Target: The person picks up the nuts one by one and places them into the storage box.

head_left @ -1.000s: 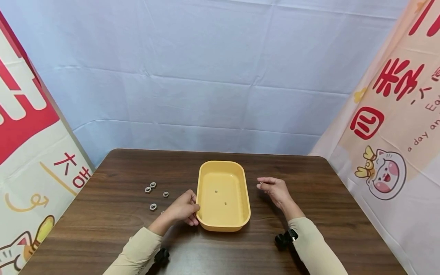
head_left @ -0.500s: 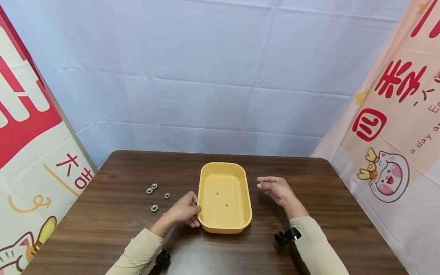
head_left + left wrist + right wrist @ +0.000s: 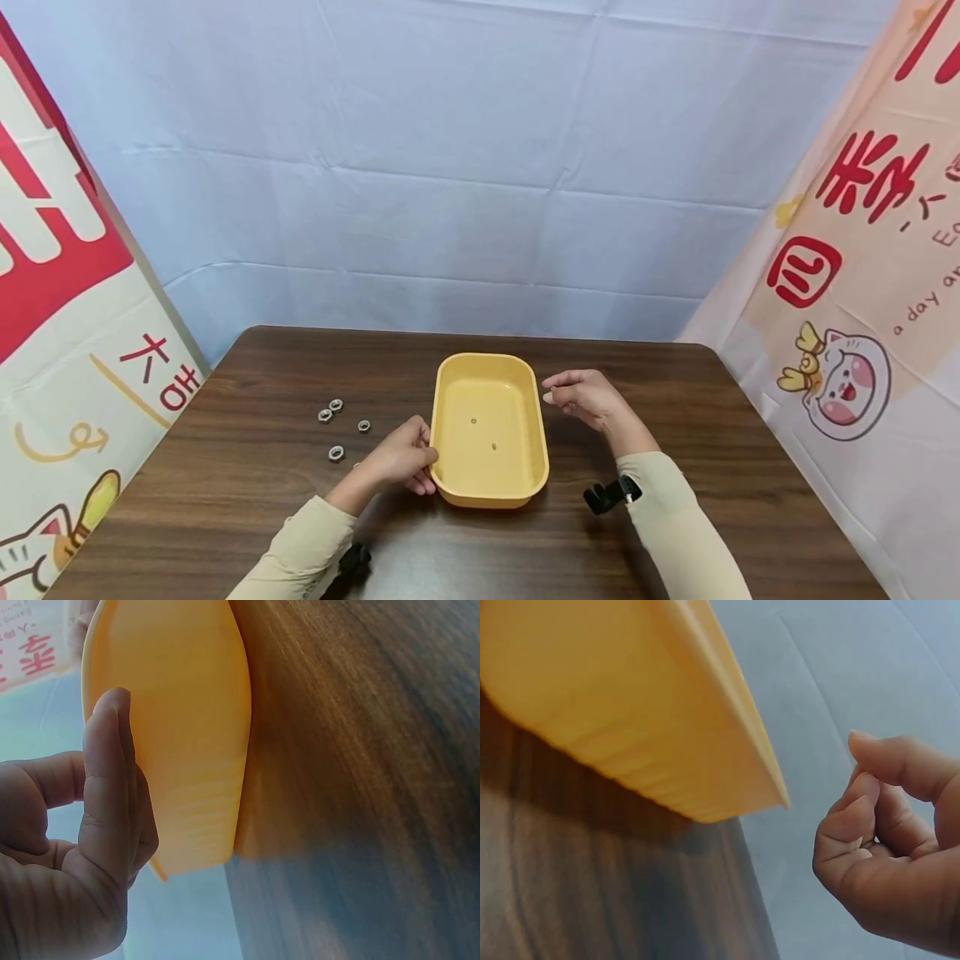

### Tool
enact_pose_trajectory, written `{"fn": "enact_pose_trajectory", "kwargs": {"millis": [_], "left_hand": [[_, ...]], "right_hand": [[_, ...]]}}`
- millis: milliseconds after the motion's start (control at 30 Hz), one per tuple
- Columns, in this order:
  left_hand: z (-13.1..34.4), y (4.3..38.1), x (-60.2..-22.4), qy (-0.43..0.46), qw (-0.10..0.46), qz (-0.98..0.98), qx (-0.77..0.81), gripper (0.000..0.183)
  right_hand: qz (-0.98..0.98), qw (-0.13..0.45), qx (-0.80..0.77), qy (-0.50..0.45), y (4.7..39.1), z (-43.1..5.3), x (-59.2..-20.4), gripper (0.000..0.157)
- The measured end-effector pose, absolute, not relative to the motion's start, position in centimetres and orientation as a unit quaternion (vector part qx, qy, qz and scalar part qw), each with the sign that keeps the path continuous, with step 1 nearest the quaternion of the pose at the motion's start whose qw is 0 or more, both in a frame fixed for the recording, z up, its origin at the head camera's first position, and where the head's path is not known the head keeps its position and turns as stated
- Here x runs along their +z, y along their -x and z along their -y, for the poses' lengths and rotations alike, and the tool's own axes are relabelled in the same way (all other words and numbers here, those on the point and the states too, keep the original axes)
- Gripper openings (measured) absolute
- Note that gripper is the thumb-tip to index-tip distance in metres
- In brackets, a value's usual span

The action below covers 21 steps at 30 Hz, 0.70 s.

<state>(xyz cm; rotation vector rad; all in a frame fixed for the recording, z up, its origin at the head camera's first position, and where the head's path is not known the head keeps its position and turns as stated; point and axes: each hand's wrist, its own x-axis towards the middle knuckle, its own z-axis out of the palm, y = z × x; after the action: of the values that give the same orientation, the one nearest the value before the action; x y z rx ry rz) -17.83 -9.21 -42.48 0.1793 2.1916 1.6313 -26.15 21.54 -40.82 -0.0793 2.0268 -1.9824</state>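
Note:
A yellow rectangular plastic tray (image 3: 491, 502) stands in the middle of the table. Its left rim is gripped near the front corner by my left hand (image 3: 403, 457), with the fingers along the outer wall in the left wrist view. Two small nuts, one of them this nut (image 3: 473, 421), lie apart on the tray's floor. Just past the right rim, my right hand (image 3: 592, 402) is raised and pinches a tiny metal nut (image 3: 552, 389) between thumb and fingers. In the right wrist view the hand (image 3: 889, 832) is beside the tray's wall, and the fingers hide the nut.
Several larger hex nuts, such as this nut (image 3: 336, 453), lie on the dark wood table (image 3: 247, 500) to the left of the tray. One is partly covered by the left wrist. A pale cloth (image 3: 450, 167) hangs behind the table, with printed banners at both sides.
My right hand has moved left and slightly away from me, closer to the tray's right rim, still pinching the small nut. The left hand stays on the rim.

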Motion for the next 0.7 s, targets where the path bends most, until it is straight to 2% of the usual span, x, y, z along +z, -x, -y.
{"fn": "enact_pose_trajectory", "kwargs": {"millis": [367,700], "left_hand": [[9.4,17.9,-42.7,-0.062,0.2,-0.778,0.593,0.019],[9.3,17.8,-42.6,-0.062,0.197,-0.774,0.598,0.016]], "right_hand": [[-0.715,0.178,-0.675,0.034,27.4,-20.0,-39.9,0.04],[-0.73,0.182,-0.658,0.03,28.1,-18.5,-39.0,0.035]]}}
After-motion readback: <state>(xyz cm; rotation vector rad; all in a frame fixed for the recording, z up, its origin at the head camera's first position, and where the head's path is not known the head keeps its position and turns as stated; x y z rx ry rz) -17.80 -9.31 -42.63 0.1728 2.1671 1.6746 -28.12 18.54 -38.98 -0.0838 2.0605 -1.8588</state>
